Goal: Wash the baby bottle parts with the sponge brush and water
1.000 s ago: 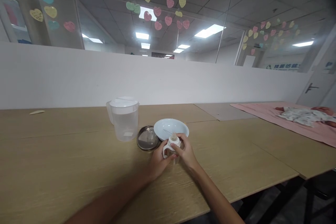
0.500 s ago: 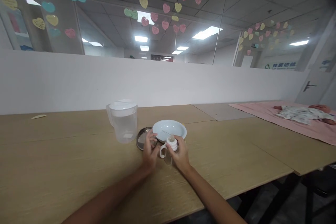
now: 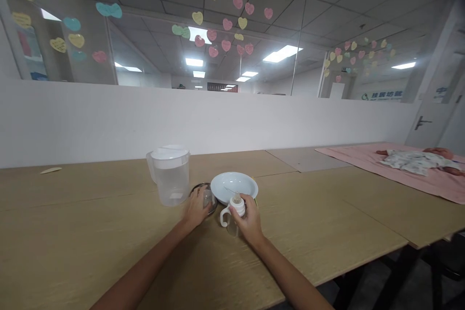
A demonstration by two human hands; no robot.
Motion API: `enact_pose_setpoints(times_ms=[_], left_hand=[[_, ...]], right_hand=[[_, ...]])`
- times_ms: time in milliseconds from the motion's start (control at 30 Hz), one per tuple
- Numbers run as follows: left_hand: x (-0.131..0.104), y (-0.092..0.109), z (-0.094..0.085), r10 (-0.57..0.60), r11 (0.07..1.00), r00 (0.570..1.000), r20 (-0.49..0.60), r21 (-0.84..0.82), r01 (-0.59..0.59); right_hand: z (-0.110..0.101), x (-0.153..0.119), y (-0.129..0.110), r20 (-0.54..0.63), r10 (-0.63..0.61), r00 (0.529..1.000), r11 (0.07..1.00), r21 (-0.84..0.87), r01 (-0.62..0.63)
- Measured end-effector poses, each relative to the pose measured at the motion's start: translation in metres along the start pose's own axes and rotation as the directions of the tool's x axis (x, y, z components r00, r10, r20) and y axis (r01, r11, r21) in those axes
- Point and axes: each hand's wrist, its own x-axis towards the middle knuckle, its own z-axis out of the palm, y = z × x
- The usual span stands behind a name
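The right hand [image 3: 247, 218] is clamped on the handled bottle [image 3: 237, 203], just near of the white bowl [image 3: 240, 181], hiding part of its rim. The left hand [image 3: 196, 207] reaches over the metal dish [image 3: 213, 208] beside the clear cap [image 3: 208, 196]; whether it grips, I cannot tell. A lidded pitcher [image 3: 170, 181] stands left on the tabletop [image 3: 308, 223], a pink cloth [image 3: 358, 167] far right.

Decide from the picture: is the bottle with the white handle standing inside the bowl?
No: the bottle is outside the bowl, on its near side, with only its top overlapping the bowl in view.
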Motion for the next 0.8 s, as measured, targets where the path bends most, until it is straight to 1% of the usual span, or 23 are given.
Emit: enact_pose_setpoints(times_ms=[133, 167, 233, 267, 333, 367, 433, 467, 533, 600, 633, 700, 800], left_hand=[[0.001, -0.003, -0.001, -0.092, 0.996, 0.994, 0.052, -0.003, 0.092], [0.002, -0.002, -0.003, -0.120, 0.993, 0.992, 0.039, -0.005, 0.120], [0.006, 0.004, -0.011, -0.147, 0.989, 0.988, -0.045, -0.036, 0.145], [0.007, 0.010, -0.016, -0.146, 0.988, 0.983, -0.108, -0.072, 0.138], [0.010, 0.029, -0.025, -0.111, 0.979, 0.964, -0.240, -0.195, 0.064], [0.009, 0.040, -0.029, -0.094, 0.961, 0.954, -0.283, -0.276, 0.013], [0.005, 0.064, -0.033, -0.060, 0.902, 0.949, -0.308, -0.425, -0.081], [0.002, 0.075, -0.033, -0.032, 0.871, 0.955, -0.295, -0.477, -0.118], [-0.007, 0.093, -0.030, 0.057, 0.851, 0.965, -0.256, -0.493, -0.181], [-0.015, 0.101, -0.024, 0.159, 0.848, 0.965, -0.209, -0.471, -0.241], [-0.019, 0.103, -0.021, 0.190, 0.847, 0.963, -0.191, -0.464, -0.259], [-0.022, 0.102, -0.015, 0.209, 0.841, 0.964, -0.163, -0.474, -0.262], [-0.023, 0.099, -0.011, 0.167, 0.822, 0.979, -0.121, -0.531, -0.206]], right_hand=[[0.001, -0.001, 0.001, 0.005, 0.023, 1.000, 1.000, 0.010, -0.023], [0.001, -0.001, 0.001, 0.003, 0.028, 1.000, 0.999, 0.015, -0.028], [0.002, -0.002, 0.002, -0.004, 0.041, 0.999, 0.999, 0.030, -0.041], [0.002, -0.002, 0.002, -0.007, 0.051, 0.999, 0.998, 0.040, -0.051], [0.003, -0.002, 0.003, -0.007, 0.085, 0.996, 0.995, 0.059, -0.084], [0.004, -0.002, 0.003, -0.006, 0.106, 0.994, 0.992, 0.067, -0.105], [0.004, -0.002, 0.003, 0.002, 0.145, 0.989, 0.986, 0.084, -0.145], [0.004, -0.002, 0.003, 0.007, 0.158, 0.987, 0.983, 0.095, -0.158], [0.004, -0.002, 0.004, 0.016, 0.165, 0.986, 0.979, 0.116, -0.165], [0.004, -0.002, 0.005, 0.016, 0.162, 0.987, 0.980, 0.117, -0.162], [0.004, -0.002, 0.006, 0.015, 0.161, 0.987, 0.981, 0.109, -0.162], [0.004, -0.002, 0.006, 0.018, 0.156, 0.988, 0.984, 0.086, -0.157], [0.002, -0.002, 0.005, 0.033, 0.103, 0.994, 0.993, 0.050, -0.104]])
